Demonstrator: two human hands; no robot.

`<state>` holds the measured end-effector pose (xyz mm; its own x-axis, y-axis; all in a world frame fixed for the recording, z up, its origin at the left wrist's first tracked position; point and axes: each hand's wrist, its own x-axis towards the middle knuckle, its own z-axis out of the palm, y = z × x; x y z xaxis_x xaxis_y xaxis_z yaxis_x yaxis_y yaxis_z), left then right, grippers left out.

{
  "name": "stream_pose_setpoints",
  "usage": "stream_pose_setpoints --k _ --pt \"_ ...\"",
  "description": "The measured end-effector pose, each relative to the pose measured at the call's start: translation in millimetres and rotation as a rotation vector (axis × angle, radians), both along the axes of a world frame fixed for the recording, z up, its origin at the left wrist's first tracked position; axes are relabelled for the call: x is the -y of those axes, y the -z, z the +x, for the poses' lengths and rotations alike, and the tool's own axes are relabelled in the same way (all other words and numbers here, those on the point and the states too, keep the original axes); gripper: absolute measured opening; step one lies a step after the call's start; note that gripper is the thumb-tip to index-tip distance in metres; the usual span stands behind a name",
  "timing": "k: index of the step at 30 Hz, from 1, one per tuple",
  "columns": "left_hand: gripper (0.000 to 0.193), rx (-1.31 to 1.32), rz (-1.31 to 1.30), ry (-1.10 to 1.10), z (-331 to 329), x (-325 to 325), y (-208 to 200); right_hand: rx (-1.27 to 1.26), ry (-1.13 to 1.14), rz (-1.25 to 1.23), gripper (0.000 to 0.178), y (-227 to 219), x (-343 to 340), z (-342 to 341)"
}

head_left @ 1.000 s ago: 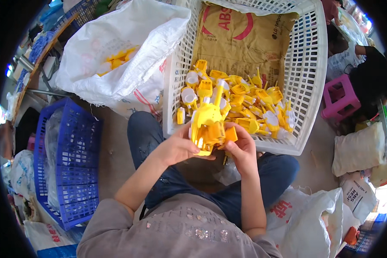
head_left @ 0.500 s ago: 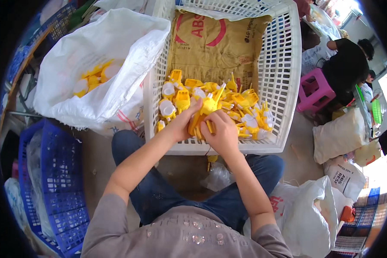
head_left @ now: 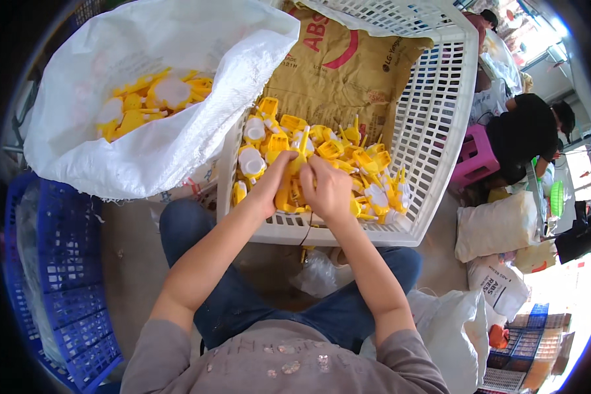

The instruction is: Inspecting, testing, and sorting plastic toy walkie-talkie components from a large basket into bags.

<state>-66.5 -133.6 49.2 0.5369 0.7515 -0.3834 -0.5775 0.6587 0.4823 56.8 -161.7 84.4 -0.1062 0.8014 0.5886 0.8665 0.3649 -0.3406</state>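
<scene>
Both hands grip one yellow plastic part [head_left: 296,164] with a pale pointed piece sticking up from it, just over the near side of a white slatted basket [head_left: 279,234]. My left hand [head_left: 273,186] is closed round its left side. My right hand [head_left: 330,190] is closed against the other side, thumb and fingers pressed to it. The fingers hide much of the part, so its exact kind cannot be told. Around and below the hands lies a heap of similar yellow parts [head_left: 374,161], several with white round pieces.
Brown printed paper [head_left: 348,79] lines the basket's far half. At left stands an open white woven sack [head_left: 243,92] holding more yellow parts [head_left: 171,93], above a blue crate [head_left: 79,269]. White sacks [head_left: 450,328] stand at right; beyond, a person [head_left: 522,134] sits by a pink stool [head_left: 471,157].
The view has swung, bringing the left sack closer in. The yellow part stays in both hands, its pale tip now pointing more straight up; my right fingers have shifted higher along it.
</scene>
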Motion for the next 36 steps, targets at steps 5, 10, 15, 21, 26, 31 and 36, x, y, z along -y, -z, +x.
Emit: stream_pose_setpoints --k 5,10,15,21,26,31,36 --pt "0.031 -0.063 0.006 0.015 -4 1 4 -0.017 -0.129 -0.077 0.016 3 3 -8" --pt "0.041 0.022 -0.079 -0.063 4 5 4 0.013 -0.030 0.007 0.018 14 -7 -11" --pt "0.046 0.020 -0.217 -0.067 6 12 -9 0.082 -0.037 0.025 0.018 18 -27 -14" --pt "0.047 0.105 -0.195 -0.210 -3 8 -3 0.095 -0.052 -0.008 0.018 20 -33 -26" --pt "0.046 0.064 0.103 -0.032 -14 9 -30 -0.281 0.179 -0.319 0.015 14 -23 5" --pt "0.062 -0.064 0.681 -0.006 -17 15 -51 -2.061 -0.217 -0.582 0.032 4 32 30" --pt "0.079 0.166 0.554 0.267 -20 33 -37 -2.071 -0.064 -0.747 0.029 -27 61 -22"
